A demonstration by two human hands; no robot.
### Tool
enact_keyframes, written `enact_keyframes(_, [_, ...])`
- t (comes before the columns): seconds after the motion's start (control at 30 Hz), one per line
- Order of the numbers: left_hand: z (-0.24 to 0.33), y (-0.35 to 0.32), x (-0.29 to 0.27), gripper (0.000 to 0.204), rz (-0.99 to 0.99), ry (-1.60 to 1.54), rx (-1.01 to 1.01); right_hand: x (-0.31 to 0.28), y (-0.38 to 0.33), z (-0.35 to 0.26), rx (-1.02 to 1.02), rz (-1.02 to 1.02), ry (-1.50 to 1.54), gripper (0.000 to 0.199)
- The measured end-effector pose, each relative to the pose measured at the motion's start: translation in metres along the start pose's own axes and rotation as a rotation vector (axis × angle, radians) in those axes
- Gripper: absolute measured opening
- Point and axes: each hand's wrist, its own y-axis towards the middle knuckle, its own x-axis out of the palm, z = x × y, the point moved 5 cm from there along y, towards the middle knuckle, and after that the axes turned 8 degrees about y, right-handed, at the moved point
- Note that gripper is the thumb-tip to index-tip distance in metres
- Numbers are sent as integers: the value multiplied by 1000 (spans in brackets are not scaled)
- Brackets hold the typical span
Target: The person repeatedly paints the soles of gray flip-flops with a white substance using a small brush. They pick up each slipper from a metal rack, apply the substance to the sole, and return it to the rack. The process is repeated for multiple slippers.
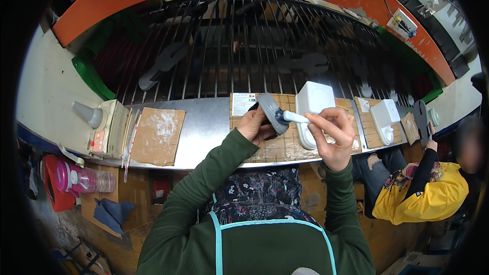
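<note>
My left hand (251, 126) is closed around a grey shoe sole (269, 108) with dark parts, tilted up above the bench. Between the fingertips of my right hand (333, 136) is the white handle of a brush (296, 117). Its dark bristles touch or nearly touch the sole's near side; the exact contact is hard to see. Just beyond the brush stands a white plastic container (315, 95) with a lower spout part, on a cardboard sheet (249, 147) covered in clear tape.
Behind the bench runs a rack of metal bars (224, 46) carrying several grey soles (170, 56). A cardboard piece (157, 137) with white smears lies left, beside a grey cone (87, 114). At right, a person in yellow (423, 193) works near another white container (385, 117).
</note>
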Motion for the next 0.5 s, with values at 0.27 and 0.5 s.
enact_keyframes(0.27, [-24, -22, 23, 69, -33, -277, -170, 0, 3, -2, -43, -44, 28, 30])
enact_keyframes(0.5, [-44, -40, 34, 69, -82, -345, -346, 3, -2, 6, -53, -112, 48, 27])
